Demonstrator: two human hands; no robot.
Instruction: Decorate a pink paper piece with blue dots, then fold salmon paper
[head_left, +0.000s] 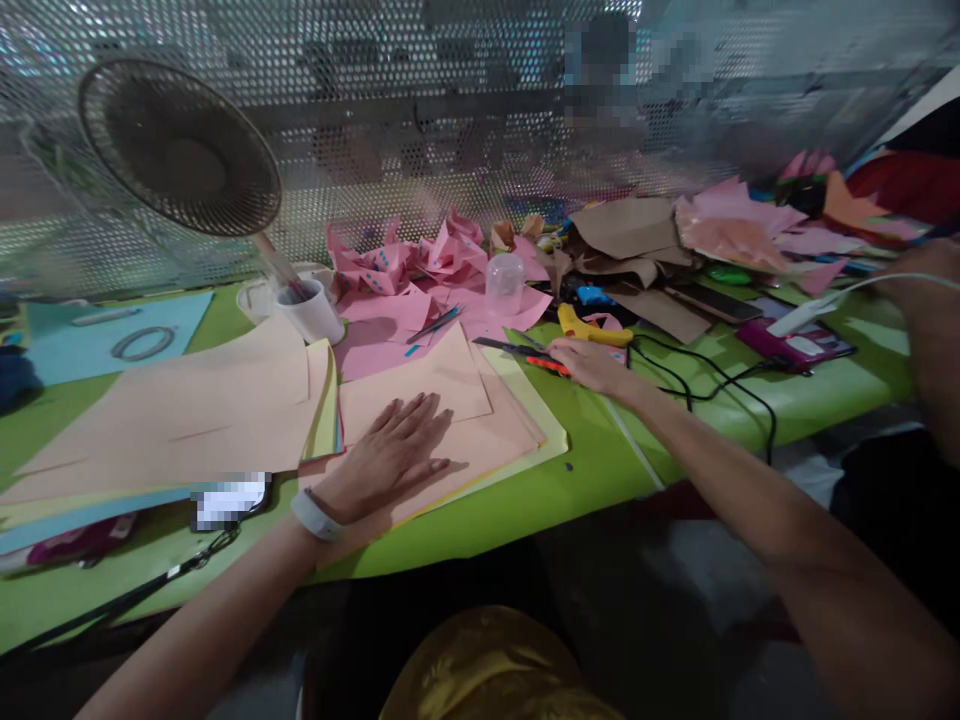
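My left hand (397,455) lies flat, fingers stretched out, on peach paper sheets (487,450) with yellow sheets beneath. A smaller folded peach piece (450,385) sits on top, partly under my fingers. At the right edge of this stack, my right hand (592,365) is closed at the orange handle of scissors (551,366). Their dark blades (502,347) point left over the paper. Just behind that hand is a yellow tool-like object (585,325), whose kind I cannot make out.
Peach sheets (187,410) spread left beside a white mug (311,312) and a fan (180,150). Folded pink paper shapes (405,262), a clear plastic cup (505,285) and brown paper (630,230) line the back. Black cable (720,398) runs right, near another person's arm (926,330).
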